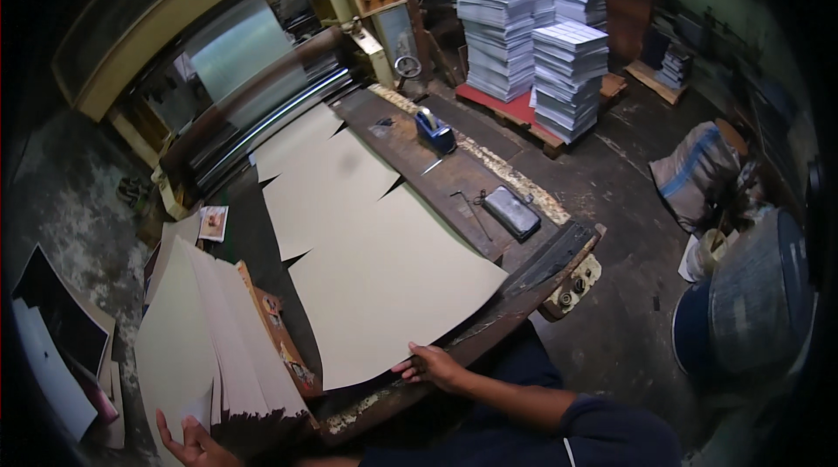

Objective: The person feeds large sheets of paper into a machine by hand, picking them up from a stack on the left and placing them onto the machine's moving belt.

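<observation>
A large cream sheet (pixel 375 249) with dark wedge-shaped notches along both long edges lies on the machine's feed table, its far end close to the rollers (pixel 279 105). My right hand (pixel 428 366) is at the sheet's near edge, fingers stretched out and not wrapped round anything. To the left leans a thick stack of similar sheets (pixel 249 362). Its top sheet (pixel 170 336) has a curled near corner. Beside that corner, at the lower edge of the view, my left hand (pixel 192 447) has its thumb and fingers apart; part of it is cut off.
On the table's right side are a blue tape dispenser (pixel 435 131) and a dark grey case (pixel 511 212). Tall paper stacks (pixel 497 30) stand on a red-topped pallet behind. A blue drum (pixel 742 301) and a sack (pixel 696 172) are at right. Loose sheets (pixel 61 362) lie far left.
</observation>
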### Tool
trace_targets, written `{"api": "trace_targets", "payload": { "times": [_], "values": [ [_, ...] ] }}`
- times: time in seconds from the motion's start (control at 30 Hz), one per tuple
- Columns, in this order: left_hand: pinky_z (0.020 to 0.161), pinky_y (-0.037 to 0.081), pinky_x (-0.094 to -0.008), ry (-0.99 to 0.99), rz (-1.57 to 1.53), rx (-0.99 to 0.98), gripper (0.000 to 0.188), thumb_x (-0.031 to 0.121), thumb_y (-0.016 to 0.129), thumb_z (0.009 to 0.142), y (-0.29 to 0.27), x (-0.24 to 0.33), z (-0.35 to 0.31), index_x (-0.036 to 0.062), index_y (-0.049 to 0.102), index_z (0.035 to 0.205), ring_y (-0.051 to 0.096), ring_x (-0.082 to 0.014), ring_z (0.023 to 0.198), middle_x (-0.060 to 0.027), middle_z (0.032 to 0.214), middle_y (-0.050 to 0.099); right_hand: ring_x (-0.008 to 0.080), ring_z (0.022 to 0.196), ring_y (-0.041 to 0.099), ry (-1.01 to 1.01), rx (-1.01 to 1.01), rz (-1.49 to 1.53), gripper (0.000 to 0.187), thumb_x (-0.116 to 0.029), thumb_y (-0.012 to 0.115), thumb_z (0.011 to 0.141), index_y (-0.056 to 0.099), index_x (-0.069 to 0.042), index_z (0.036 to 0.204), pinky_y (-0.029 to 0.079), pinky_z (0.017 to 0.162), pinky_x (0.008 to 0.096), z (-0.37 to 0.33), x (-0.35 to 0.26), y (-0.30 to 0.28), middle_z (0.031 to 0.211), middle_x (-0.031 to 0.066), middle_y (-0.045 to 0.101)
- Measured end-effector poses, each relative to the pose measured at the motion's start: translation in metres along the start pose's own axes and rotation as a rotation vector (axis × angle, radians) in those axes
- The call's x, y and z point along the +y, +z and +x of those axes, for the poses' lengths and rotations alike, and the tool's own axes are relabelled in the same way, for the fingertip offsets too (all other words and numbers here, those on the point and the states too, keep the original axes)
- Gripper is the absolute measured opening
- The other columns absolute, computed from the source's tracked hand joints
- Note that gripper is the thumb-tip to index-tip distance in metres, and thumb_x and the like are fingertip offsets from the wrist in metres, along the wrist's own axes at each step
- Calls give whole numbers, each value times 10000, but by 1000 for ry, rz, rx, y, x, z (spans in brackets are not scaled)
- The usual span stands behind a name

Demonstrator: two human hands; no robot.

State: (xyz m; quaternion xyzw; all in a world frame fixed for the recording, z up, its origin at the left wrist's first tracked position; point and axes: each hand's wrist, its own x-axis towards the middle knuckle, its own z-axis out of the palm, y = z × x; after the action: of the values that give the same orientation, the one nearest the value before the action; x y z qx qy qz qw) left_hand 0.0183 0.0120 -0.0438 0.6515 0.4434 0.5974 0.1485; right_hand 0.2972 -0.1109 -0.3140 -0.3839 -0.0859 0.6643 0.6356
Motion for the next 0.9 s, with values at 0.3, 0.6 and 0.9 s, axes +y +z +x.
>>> {"api": "trace_targets", "payload": {
  "times": [0.3, 0.6, 0.9],
  "values": [
    [1046, 348, -414, -113, -136, 313, 368, 200, 570, 965, -14, 16, 8, -63, 573, 1222, 529, -279, 1155, -183, 1288, 558, 177, 952, 593, -103, 175, 40, 542, -347, 453, 1019, 260, -92, 1456, 528, 837, 370, -18, -6, 29, 1261, 112, 582],
    [896, 494, -440, 339, -176, -49, 329, 168, 562, 932, -19, 31, -28, -113, 586, 1101, 640, -281, 739, -184, 856, 671, 156, 966, 586, -142, -332, 11, 658, -386, 500, 991, 242, -62, 1502, 525, 815, 306, -46, -66, 58, 1268, 118, 564],
    [1103, 258, -595, 625, -286, -857, 233, 180, 675, 836, -15, 71, -38, 31, 689, 1014, 697, -300, 893, -83, 833, 719, 137, 755, 606, -121, -536, -7, 506, -364, 614, 913, 495, 8, 1234, 462, 629, 228, -68, -82, 72, 983, 98, 638]
  ]
}}
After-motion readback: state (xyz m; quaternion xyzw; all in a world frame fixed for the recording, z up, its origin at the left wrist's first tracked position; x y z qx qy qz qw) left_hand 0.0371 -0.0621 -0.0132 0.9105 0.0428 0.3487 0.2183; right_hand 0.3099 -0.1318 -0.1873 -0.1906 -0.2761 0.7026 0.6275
